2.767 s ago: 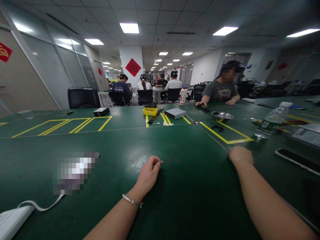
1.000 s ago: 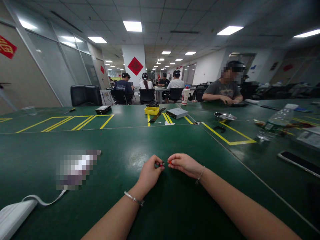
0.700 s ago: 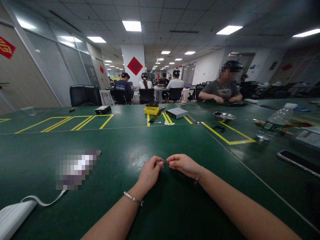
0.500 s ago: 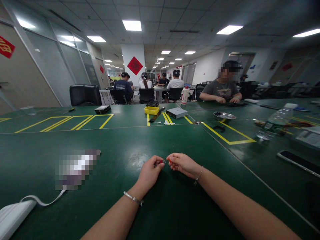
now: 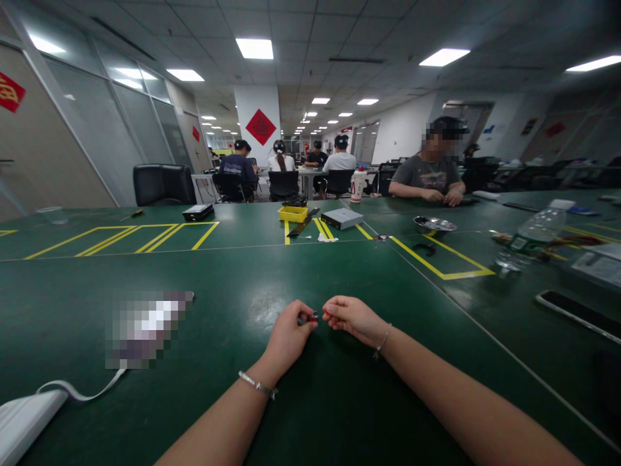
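Just above the green table (image 5: 204,323), my left hand (image 5: 288,330) pinches a small red piece with a shiny metal end (image 5: 313,317) between thumb and fingers. Facing it from the right, my right hand (image 5: 356,318) is closed on a small orange piece (image 5: 326,312), mostly covered by the fingertips. A narrow gap separates the two pieces. Both are too small for me to tell their exact kind. A thin bracelet circles each wrist.
At left lie a blurred-out device (image 5: 150,327) and its white cable (image 5: 80,391). A yellow tray (image 5: 293,214), a grey box (image 5: 342,219), a metal bowl (image 5: 435,224), a water bottle (image 5: 533,236) and a phone (image 5: 579,315) stand farther off. A person (image 5: 429,168) sits across the table.
The metal end of the red piece in my left hand has turned slightly. My right hand stays almost in place. Across the table, the person's hands have come closer together.
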A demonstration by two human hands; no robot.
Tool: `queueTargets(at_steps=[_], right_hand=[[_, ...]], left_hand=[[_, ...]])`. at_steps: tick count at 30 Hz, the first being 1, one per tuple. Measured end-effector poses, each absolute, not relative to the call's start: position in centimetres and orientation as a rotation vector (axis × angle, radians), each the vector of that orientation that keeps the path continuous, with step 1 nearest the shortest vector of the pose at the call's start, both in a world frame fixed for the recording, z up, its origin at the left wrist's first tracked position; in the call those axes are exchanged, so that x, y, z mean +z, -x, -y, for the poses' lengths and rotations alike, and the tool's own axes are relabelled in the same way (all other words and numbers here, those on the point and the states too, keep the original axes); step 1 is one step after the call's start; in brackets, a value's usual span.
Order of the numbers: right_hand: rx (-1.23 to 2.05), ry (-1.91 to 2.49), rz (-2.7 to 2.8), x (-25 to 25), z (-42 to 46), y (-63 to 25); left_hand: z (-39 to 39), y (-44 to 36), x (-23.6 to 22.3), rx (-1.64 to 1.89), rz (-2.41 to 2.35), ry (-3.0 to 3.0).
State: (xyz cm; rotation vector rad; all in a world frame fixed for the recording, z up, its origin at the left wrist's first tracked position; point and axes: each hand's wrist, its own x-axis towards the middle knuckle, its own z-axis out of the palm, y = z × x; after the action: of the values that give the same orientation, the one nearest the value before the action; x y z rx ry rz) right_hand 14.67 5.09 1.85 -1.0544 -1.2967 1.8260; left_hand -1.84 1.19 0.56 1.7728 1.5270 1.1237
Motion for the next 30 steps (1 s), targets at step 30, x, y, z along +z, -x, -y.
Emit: queueTargets(at_steps=[30], right_hand=[[1.652, 1.157, 1.297, 1.8, -4.2, -12.9]], left_hand=[[-1.4, 1.7, 0.1, 1.182, -1.605, -1.778]])
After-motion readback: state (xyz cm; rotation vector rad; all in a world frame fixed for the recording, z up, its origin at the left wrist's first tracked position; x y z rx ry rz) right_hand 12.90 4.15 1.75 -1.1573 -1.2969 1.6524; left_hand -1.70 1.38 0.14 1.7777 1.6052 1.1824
